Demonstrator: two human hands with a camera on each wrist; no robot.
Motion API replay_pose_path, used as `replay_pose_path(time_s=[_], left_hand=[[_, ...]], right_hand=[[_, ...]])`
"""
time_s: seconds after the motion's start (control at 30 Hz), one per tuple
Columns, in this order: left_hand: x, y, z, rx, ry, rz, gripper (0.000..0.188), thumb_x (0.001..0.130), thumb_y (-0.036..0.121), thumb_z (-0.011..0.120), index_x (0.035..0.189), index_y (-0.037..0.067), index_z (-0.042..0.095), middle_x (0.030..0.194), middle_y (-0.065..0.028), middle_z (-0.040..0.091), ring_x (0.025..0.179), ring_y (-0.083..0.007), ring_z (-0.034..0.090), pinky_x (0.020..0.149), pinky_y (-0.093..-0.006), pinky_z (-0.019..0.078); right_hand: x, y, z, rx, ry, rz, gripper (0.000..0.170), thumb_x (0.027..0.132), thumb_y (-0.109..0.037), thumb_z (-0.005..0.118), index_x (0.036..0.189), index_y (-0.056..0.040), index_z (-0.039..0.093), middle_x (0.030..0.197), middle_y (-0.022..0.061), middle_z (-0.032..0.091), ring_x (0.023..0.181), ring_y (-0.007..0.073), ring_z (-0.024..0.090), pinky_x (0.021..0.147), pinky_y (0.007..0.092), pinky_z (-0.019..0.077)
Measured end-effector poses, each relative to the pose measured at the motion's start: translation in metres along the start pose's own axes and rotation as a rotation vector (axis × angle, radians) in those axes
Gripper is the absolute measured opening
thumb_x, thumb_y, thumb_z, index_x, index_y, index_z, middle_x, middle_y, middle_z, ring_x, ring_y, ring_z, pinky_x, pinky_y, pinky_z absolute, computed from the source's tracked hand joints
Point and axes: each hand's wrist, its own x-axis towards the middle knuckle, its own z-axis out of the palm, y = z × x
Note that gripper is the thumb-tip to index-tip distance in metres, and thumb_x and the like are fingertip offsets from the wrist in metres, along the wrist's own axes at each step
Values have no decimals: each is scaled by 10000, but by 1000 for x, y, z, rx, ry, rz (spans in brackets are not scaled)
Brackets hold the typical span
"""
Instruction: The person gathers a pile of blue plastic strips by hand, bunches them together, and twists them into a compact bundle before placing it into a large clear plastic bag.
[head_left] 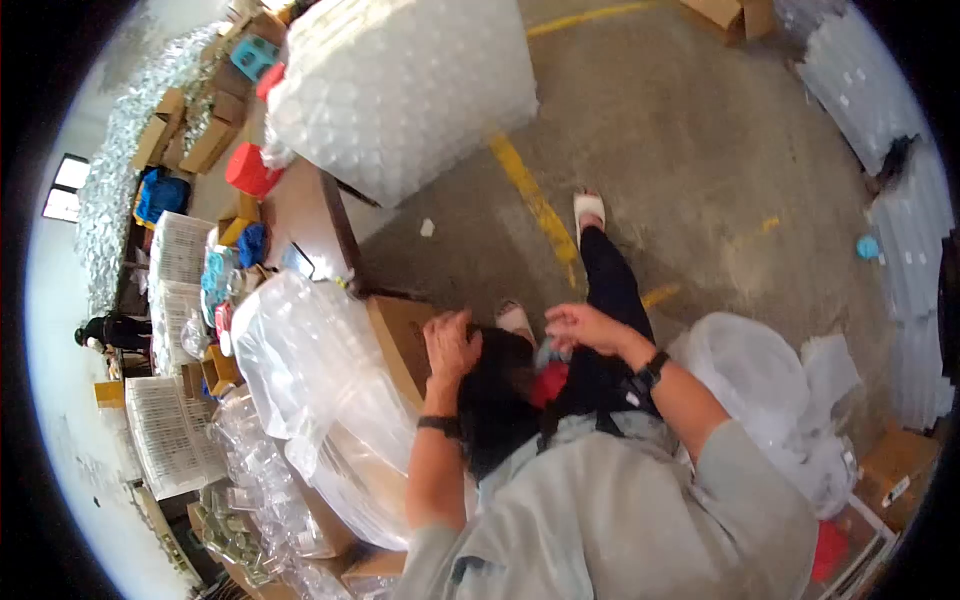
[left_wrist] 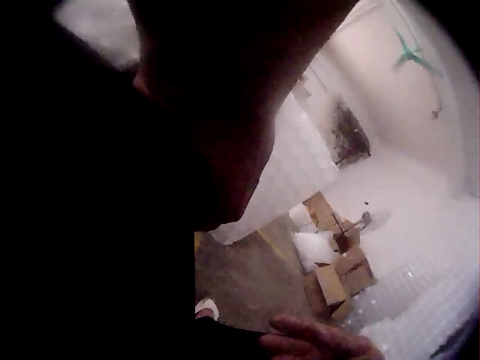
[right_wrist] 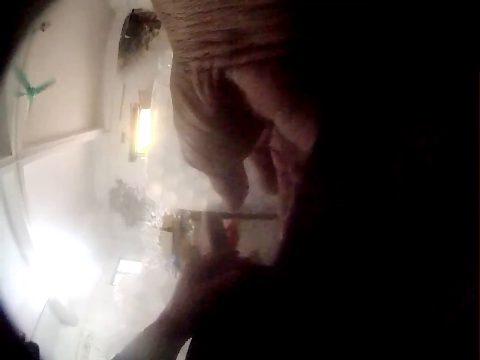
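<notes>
Both hands are raised above the lap of the seated person, a short distance apart. The left hand point(head_left: 453, 345) is beside a cardboard box point(head_left: 398, 335), its fingers loosely bent and nothing seen in them. Over the dark trousers point(head_left: 618, 285) hovers the right hand point(head_left: 590, 328), its fingers loosely curled and also without any visible object. Deep shadow covers much of the left wrist view, where the right hand point(left_wrist: 322, 341) shows at the bottom. In the right wrist view, the right hand point(right_wrist: 232, 120) hangs with bent fingers above the left hand point(right_wrist: 202, 289).
Clear plastic sheeting point(head_left: 310, 350) drapes over boxes on the left. A large bubble-wrap bundle point(head_left: 410, 100) stands ahead beside a brown table point(head_left: 310, 215). White plastic bags point(head_left: 745, 370) lie on the right. Wrapped stacks point(head_left: 860, 90) line the far right.
</notes>
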Motion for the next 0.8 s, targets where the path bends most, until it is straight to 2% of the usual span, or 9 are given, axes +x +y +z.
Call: replay_pose_path(time_s=[0.13, 0.3, 0.4, 0.47, 0.5, 0.57, 0.67, 0.77, 0.8], left_hand=[[0, 6, -9, -58, 106, 51, 448, 801, 227, 785, 1215, 85, 688, 1199, -151, 709, 1212, -355, 602, 1076, -514, 396], [20, 22, -25, -312, 49, 112, 440, 799, 252, 775, 1199, 85, 701, 1149, -143, 721, 1137, -355, 637, 1042, -493, 417], [28, 28, -10, -156, -13, 112, 446, 822, 283, 763, 1225, 103, 704, 1170, -105, 735, 1179, -333, 636, 1076, -494, 407], [32, 31, -18, -165, -50, 83, 452, 826, 291, 759, 1232, 101, 701, 1176, -106, 734, 1187, -329, 635, 1083, -495, 400], [33, 30, -21, -173, -99, 58, 458, 831, 298, 756, 1239, 99, 697, 1183, -108, 733, 1195, -324, 633, 1091, -497, 393], [39, 19, -15, -188, 9, 101, 436, 822, 273, 768, 1211, 94, 692, 1105, -120, 744, 1114, -328, 666, 1044, -486, 420], [47, 13, -14, -282, 17, 62, 414, 828, 272, 773, 1191, 90, 689, 1100, -111, 747, 1097, -317, 676, 1053, -484, 420], [59, 14, -16, -301, -64, 23, 395, 834, 264, 772, 1175, 84, 685, 1092, -102, 747, 1080, -303, 681, 1049, -480, 429], [63, 15, -18, -274, -115, 34, 407, 850, 263, 770, 1204, 82, 684, 1103, -90, 751, 1086, -299, 685, 1070, -481, 424]], right_hand=[[-8, -10, 5, -18, 9, 9, 520, 1005, -209, 707, 1437, 13, 520, 1059, 126, 743, 877, 182, 719, 768, 312, 574], [-11, -4, 7, -46, -9, 13, 524, 1011, -191, 693, 1448, 27, 503, 1032, 123, 727, 928, 197, 718, 795, 328, 582], [-13, -10, 4, -224, 40, 24, 482, 1007, -212, 683, 1419, -1, 550, 1043, 105, 730, 906, 170, 705, 764, 318, 567], [-30, -28, -1, -678, 88, -299, 458, 957, -199, 707, 1358, -3, 603, 1093, 136, 727, 973, 235, 710, 825, 370, 568], [-42, -44, -3, -680, 81, -293, 458, 957, -199, 707, 1358, -3, 603, 1093, 136, 727, 973, 235, 710, 825, 370, 568], [-54, -93, -19, -1170, 316, -481, 467, 880, -226, 754, 1289, -26, 650, 1165, 155, 706, 1087, 316, 679, 923, 427, 541], [-48, -131, -56, -1387, 279, -572, 512, 824, -331, 787, 1242, -62, 664, 1250, 152, 664, 1254, 360, 574, 1070, 512, 435], [-24, -138, -78, -1485, 38, -589, 530, 824, -369, 785, 1238, -61, 660, 1259, 148, 657, 1267, 356, 562, 1090, 555, 402], [-15, -136, -77, -1473, 53, -627, 494, 825, -384, 773, 1184, -56, 684, 1223, 134, 674, 1245, 353, 580, 1091, 568, 396]])
